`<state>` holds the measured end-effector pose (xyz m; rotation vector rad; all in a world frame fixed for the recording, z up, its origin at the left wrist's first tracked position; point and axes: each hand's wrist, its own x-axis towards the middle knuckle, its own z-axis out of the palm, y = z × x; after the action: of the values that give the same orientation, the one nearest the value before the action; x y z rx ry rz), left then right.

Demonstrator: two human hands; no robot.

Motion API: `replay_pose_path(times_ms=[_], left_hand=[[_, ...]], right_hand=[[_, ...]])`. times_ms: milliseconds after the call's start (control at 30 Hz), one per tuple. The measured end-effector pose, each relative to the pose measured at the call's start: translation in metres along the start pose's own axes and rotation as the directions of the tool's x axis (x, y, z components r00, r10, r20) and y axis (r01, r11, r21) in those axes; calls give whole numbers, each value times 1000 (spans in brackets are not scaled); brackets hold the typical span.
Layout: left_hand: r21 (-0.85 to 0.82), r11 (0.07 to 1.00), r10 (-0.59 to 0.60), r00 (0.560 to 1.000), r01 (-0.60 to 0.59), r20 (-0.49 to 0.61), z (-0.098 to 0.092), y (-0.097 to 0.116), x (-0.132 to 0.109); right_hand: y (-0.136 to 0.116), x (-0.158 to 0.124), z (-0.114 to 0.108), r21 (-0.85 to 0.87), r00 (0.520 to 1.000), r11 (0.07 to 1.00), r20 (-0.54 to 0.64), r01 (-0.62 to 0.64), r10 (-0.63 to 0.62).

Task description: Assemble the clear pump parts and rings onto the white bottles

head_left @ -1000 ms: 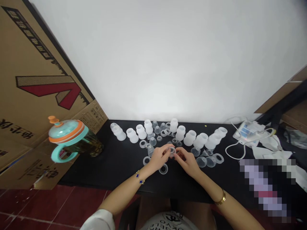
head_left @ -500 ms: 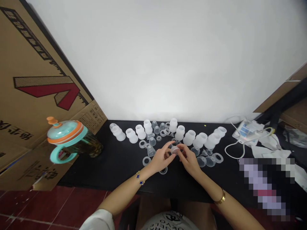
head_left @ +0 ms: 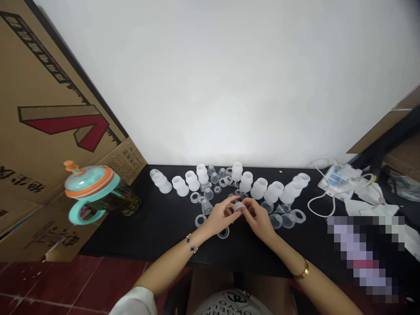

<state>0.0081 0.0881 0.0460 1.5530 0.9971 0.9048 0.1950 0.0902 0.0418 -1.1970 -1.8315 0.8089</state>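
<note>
My left hand (head_left: 220, 217) and my right hand (head_left: 259, 218) meet over the black table (head_left: 157, 227), both pinching one small clear plastic part (head_left: 240, 206) between their fingertips. A translucent ring (head_left: 223, 232) lies just under my left hand, another ring (head_left: 200, 220) to its left. Behind my hands stands a row of white translucent bottle-shaped pieces (head_left: 259, 188), with small clear cups (head_left: 207, 193) and rings scattered among them. Clear caps (head_left: 282, 221) lie to the right of my right hand.
A jug with a teal and orange lid (head_left: 95, 190) stands at the table's left end, against large cardboard boxes (head_left: 49, 109). At the right lie a white device with a cable (head_left: 337, 181) and white bags (head_left: 367, 201). A white wall rises behind.
My hands lifted the small clear part slightly away from me and turned it between the fingertips. The ring under my left hand stayed on the table.
</note>
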Motion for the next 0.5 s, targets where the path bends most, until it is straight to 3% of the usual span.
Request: replay_pose_path(times_ms=[500], left_hand=[[114,993,31,999,-28,-30,1,1,0]], right_hand=[[-2,0,1,-14,1000,1000,12,25,-25]])
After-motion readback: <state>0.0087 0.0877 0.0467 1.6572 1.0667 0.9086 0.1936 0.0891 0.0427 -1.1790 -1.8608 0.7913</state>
